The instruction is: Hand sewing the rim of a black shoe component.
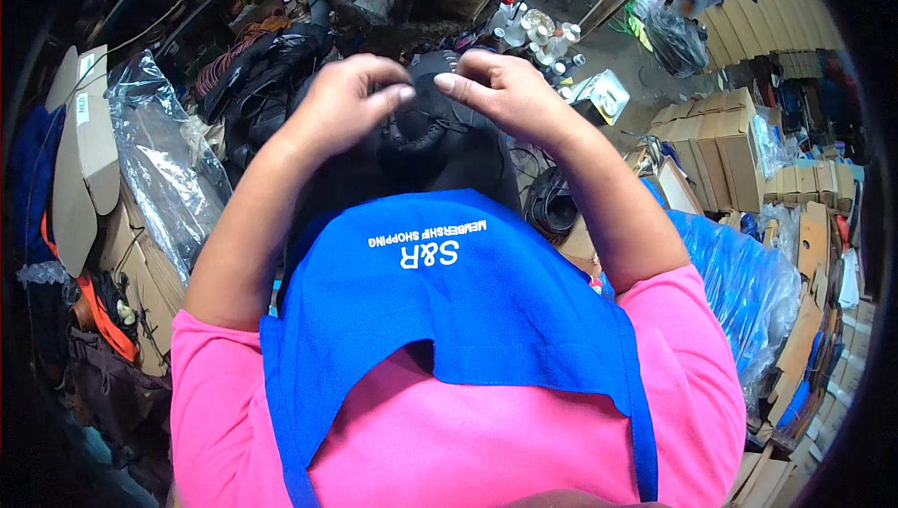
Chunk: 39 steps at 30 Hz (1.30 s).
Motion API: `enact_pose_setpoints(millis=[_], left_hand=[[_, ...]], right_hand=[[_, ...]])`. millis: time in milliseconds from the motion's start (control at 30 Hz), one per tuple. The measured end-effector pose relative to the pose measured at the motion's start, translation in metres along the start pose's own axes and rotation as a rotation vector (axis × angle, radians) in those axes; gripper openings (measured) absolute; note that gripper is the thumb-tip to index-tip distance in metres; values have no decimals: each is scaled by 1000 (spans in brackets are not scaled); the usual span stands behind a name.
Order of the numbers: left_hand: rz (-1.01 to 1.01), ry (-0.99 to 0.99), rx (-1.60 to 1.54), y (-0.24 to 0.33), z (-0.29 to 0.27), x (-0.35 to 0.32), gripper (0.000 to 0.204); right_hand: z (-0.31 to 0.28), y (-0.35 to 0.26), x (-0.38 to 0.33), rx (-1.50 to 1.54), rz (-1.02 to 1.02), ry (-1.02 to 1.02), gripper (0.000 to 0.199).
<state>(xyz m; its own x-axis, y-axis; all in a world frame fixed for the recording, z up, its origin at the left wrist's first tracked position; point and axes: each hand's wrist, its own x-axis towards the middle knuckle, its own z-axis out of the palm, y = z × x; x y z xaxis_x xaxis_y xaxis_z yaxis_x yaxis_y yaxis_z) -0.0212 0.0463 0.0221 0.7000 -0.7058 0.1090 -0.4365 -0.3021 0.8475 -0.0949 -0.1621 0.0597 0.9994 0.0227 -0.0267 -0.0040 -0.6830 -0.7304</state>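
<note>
black fabric piece (426, 138), left hand (341, 101) and right hand (500, 92) each in pinching grip on it, cardboard boxes (720, 138) nearby

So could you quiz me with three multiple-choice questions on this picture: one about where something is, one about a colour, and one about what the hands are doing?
1. Where are the stacked cardboard boxes?
A. At the person's right
B. Between the two hands
C. On top of the apron

2. What colour is the apron over the pink shirt?
A. Green
B. Blue
C. White

3. How are the two hands placed?
A. Hanging at the sides
B. Both flat on a box
C. Raised together, fingertips pinching at a black item

Answers:
1 A, the cardboard boxes stand at the picture's right, which is the person's right.
2 B, the apron is bright blue against the pink shirt.
3 C, the left hand and right hand meet over the black item, fingers curled in.
</note>
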Motion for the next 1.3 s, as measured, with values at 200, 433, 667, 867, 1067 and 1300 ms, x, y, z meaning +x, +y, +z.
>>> enact_pose_setpoints(millis=[200,433,667,867,1067,1300], left_hand=[[-44,-186,-96,-6,27,25,25],[-16,-297,-180,-17,37,42,19],[-148,-502,-511,-28,22,46,22],[-194,-558,-498,-29,18,45,27],[-221,-564,-430,-26,16,45,27],[-213,-600,-421,-23,17,50,25]], right_hand=[[-7,-7,-1,-122,164,-555,25],[-38,-3,-49,257,197,-456,29],[-42,3,-54,31,-114,-123,16],[-12,4,-38,-239,-137,-113,22],[-8,5,-30,-311,-91,-130,19],[-1,6,-33,-327,-121,-47,17]])
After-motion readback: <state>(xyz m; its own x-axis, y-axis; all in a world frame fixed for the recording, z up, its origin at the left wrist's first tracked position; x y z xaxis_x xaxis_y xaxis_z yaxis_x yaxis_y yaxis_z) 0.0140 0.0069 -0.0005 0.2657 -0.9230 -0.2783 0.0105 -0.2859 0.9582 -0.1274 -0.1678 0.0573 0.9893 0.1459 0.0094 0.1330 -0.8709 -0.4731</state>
